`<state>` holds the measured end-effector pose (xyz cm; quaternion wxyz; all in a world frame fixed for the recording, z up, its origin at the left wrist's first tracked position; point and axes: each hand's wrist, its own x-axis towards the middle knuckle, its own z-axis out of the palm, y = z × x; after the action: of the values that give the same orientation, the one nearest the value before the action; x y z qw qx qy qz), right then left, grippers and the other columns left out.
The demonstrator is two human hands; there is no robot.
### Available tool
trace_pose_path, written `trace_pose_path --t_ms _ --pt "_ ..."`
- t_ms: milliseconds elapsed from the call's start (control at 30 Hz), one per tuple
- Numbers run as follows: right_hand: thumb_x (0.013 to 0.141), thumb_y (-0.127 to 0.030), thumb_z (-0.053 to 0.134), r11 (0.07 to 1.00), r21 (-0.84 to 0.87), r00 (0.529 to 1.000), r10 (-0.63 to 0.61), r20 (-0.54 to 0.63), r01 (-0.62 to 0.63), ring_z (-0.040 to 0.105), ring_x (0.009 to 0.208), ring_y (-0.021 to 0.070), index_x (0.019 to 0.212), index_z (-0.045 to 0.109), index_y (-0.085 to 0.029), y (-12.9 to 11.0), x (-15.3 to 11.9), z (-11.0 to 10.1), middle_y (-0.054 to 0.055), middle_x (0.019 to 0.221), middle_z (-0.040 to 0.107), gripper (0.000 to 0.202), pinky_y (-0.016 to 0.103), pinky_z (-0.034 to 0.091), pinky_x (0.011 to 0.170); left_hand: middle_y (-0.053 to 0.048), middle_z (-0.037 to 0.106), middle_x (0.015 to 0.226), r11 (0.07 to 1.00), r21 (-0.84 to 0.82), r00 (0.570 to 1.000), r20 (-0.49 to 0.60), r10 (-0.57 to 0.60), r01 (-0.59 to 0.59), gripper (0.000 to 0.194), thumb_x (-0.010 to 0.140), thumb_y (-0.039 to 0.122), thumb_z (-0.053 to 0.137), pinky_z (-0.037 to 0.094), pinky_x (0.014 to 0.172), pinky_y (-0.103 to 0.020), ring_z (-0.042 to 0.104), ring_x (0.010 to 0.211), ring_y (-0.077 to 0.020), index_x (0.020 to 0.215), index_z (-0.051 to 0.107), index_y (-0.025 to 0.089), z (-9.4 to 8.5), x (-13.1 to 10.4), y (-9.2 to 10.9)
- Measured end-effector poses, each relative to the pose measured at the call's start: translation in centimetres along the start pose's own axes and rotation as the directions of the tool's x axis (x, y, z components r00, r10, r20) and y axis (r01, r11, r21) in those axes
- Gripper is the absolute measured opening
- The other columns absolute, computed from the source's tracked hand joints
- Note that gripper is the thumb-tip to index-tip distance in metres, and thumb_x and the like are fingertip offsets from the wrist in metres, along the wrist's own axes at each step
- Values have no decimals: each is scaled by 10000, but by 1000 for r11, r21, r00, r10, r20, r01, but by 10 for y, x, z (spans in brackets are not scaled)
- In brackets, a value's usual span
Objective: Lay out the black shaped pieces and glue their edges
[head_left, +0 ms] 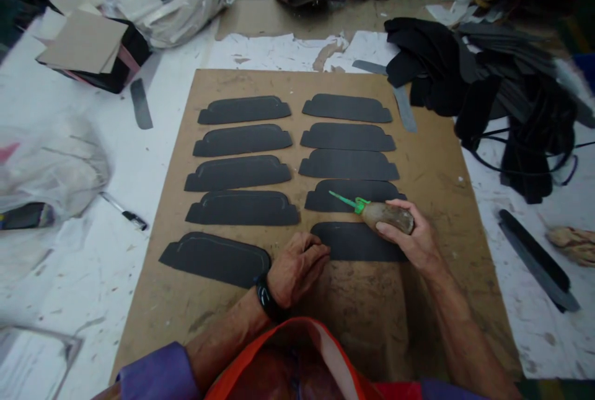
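Note:
Dark grey shaped pieces lie in two columns on a brown board (pixel 362 294). Several on the left, such as the top one (pixel 244 111), show a pale line along the upper edge. My right hand (pixel 413 235) is wrapped round a brown bottle (pixel 393 216) with a green nozzle, its tip over the fourth right-hand piece (pixel 320 197). With its fingers pressed together, my left hand (pixel 300 266) touches the left end of the lowest right-hand piece (pixel 353 242). Beside my left wrist lies the tilted lowest left-hand piece (pixel 214 257).
At the right are a heap of black pieces (pixel 427 59) and dark strips (pixel 534 257). A pen (pixel 125 213), a plastic bag (pixel 56 164) and a stack of card (pixel 88 40) lie at the left. A wrapped bundle (pixel 171 0) stands at the back.

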<state>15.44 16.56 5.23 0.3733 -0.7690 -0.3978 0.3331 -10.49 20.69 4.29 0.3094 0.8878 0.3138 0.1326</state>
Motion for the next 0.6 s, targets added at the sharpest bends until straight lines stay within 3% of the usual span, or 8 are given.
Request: trace_pose_path --t_ms 100,233,333,600 --pt "607 -461 729 998 -64 999 -1 32 3 614 842 208 1001 598 -238 -8 7 3 27 972 653 471 349 496 774 -84 600 991 999 26 1000 -21 -24 24 264 949 257 397 475 816 -327 541 898 -175 1043 630 177 -3 15 -4" --pt "610 -449 721 994 -99 998 -34 57 39 616 805 205 993 599 -244 -12 11 7 23 947 659 451 343 500 734 -126 544 1262 979 178 995 -32 -91 95 331 902 262 489 404 931 -467 456 1167 -286 1215 558 176 -3 34 -12" --pt "609 -445 718 992 -118 997 -38 72 46 619 791 204 988 601 -245 -14 13 9 20 930 663 445 337 498 719 -119 486 1366 948 296 992 12 -124 115 425 895 282 512 364 999 -451 388 1280 -283 1301 485 159 1 39 -17" --pt "628 -437 706 985 -156 993 -53 104 69 618 813 211 993 594 -243 -17 15 12 29 952 664 428 340 493 724 -123 487 1379 930 356 993 36 -114 93 441 910 311 497 368 1013 -432 404 1289 -272 1321 468 154 5 37 -18"
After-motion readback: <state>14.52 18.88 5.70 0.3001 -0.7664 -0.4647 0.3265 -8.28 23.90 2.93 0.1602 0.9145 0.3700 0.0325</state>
